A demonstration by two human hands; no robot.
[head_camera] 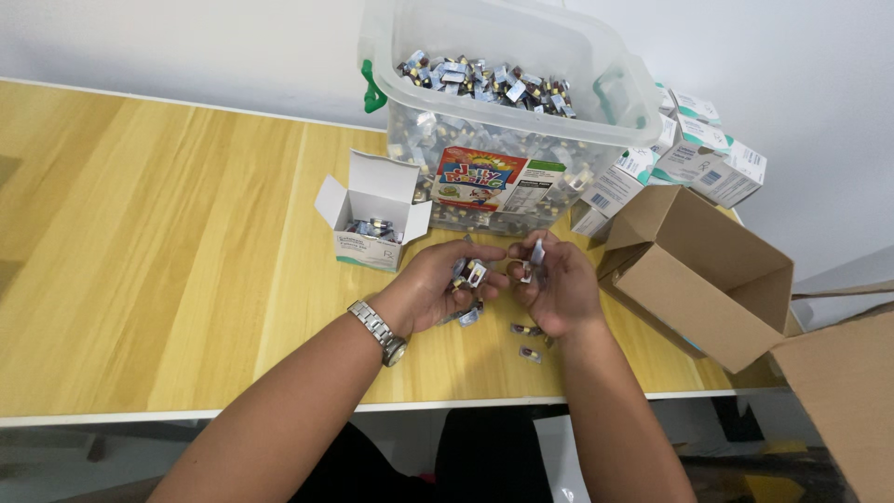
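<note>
A: Both hands are up over the table. The left hand is cupped, palm up, with a small heap of sachets in it; the right hand pinches one or two more between thumb and fingertips, close beside the left

B: Where could it slip?

A: The heap sits loose in an open palm. Tilt it and I'd judge a few slide off. Some strays already lie on the wood just under the right wrist, near the table's front edge, so a nudge from the forearm could send them to the floor

B: And the box?

A: The little white carton stands open just behind the left hand, flaps up, a few sachets inside. It's thin card and light, so a careless knuckle might tip it or fold a flap over the mouth

B: What do the sachets look like?

A: Small, flat, shiny foil or film, silver-blue with yellow spots. Slick, I'd guess, which is why they'd skate. The tub behind is clear, rigid plastic with green latches, packed with the same. To the right, a brown cardboard box lies open on its side, matte and stiff, with closed white-and-teal cartons stacked behind it
</note>
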